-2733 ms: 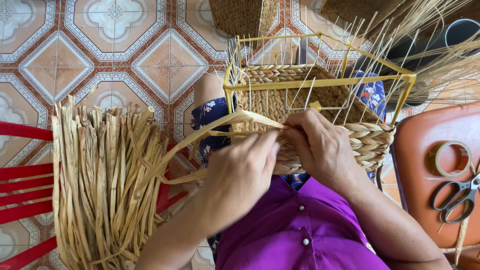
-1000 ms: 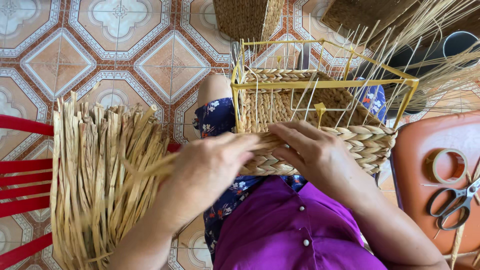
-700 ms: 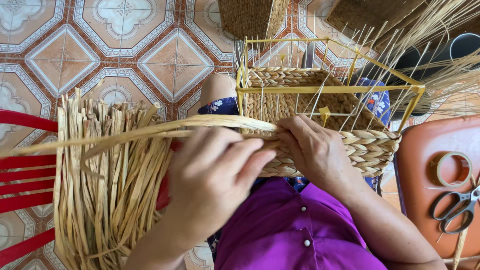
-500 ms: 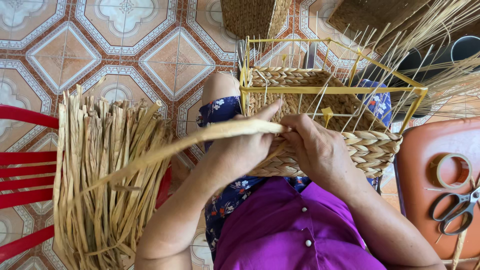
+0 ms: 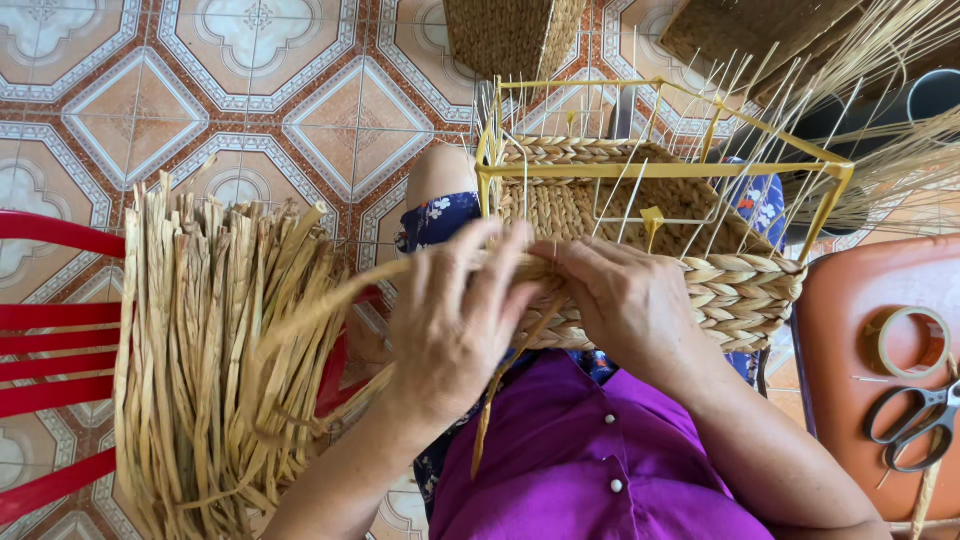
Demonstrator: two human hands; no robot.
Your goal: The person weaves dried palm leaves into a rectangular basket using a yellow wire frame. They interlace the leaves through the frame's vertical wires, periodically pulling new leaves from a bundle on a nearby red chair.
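A half-woven straw basket [image 5: 745,285] sits on my lap around a yellow wire frame [image 5: 660,170], with thin upright stakes sticking out of it. My left hand [image 5: 455,325] grips a long flat straw strand [image 5: 330,300] and presses it against the basket's near wall. My right hand [image 5: 625,300] pinches the same strand at the weave, fingertips touching the left hand's. The strand trails off to the left toward a bundle of dried straw [image 5: 210,370].
The straw bundle rests on a red plastic chair [image 5: 50,370] at the left. An orange stool [image 5: 880,350] at the right holds a roll of tape [image 5: 912,342] and scissors [image 5: 915,425]. Another woven basket [image 5: 510,35] stands on the patterned tile floor beyond.
My left hand pulled the strand out to the left, then came back to the basket wall. It now lies flatter against the weave, meeting my right hand, which stayed put.
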